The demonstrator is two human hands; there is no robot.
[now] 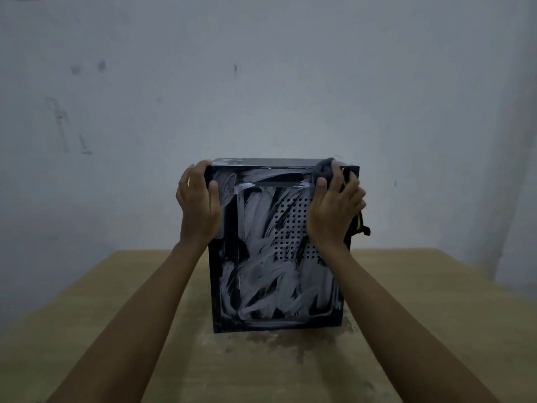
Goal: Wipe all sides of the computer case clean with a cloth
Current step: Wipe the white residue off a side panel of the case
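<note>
A black computer case [276, 271] stands upright on the wooden table [421, 315]. The side panel facing me is streaked with white dust smears and has a patch of round vent holes. My left hand [197, 207] grips the case's upper left edge, thumb on the front panel and fingers round the side. My right hand [334, 207] grips the upper right corner and holds a grey cloth [324, 168] bunched against the top edge. A black cable with a yellow stripe [360, 225] hangs behind my right hand.
A pale bluish wall [261, 82] with scuff marks rises right behind the table. White dust lies on the table surface [276, 344] in front of the case. The table extends to both sides of the case.
</note>
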